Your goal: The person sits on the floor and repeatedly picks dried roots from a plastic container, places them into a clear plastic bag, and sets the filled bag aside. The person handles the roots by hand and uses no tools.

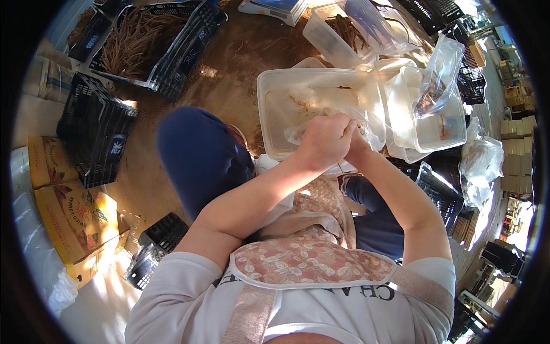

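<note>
"Why work right over the tub point(264, 114)?"

"From my end, probably so anything falling from the clear plastic bag point(372, 125) lands inside. The bag sits bunched over the tub's near right side."

"And the fingers?"

"I see the left hand point(326, 141) curled tight, seemingly gripping the plastic. The right hand point(358, 148) touches it, but its fingers are mostly hidden; I can't tell how far they close."

Clear plastic bag point(372, 136), crumpled, gathered above translucent tub point(323, 92).
</note>
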{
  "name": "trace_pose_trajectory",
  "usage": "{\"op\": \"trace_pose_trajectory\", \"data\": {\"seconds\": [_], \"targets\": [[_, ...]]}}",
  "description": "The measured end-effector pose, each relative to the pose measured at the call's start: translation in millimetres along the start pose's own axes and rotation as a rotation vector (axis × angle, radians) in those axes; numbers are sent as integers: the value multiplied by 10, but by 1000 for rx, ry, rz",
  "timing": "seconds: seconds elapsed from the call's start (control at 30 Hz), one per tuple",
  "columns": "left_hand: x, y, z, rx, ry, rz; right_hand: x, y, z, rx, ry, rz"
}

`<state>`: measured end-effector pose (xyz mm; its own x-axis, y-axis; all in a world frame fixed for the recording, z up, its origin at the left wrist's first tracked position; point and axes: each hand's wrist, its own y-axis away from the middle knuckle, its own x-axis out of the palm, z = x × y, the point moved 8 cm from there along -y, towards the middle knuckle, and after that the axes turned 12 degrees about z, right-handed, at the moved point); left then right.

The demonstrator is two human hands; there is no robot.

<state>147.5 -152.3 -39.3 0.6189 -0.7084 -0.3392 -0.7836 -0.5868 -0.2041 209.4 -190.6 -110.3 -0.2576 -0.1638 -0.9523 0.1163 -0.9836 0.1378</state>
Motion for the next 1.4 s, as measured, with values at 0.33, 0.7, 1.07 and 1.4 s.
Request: {"op": "trace_pose_trajectory", "data": {"seconds": [0.33, 0.7, 1.07, 1.4], "targets": [[-554, 46, 357, -239, -3, -107, -182, -194, -327, 221, -731, 280], [-399, 63, 268, -194, -139, 59, -274, -252, 198, 305, -205, 46], [-279, -4, 145, -92, -85, 73, -105, -256, -403, 333, -167, 263], [-474, 12, 310, -175, -15, -79, -601, -225, -123, 329, -43, 106]]}}
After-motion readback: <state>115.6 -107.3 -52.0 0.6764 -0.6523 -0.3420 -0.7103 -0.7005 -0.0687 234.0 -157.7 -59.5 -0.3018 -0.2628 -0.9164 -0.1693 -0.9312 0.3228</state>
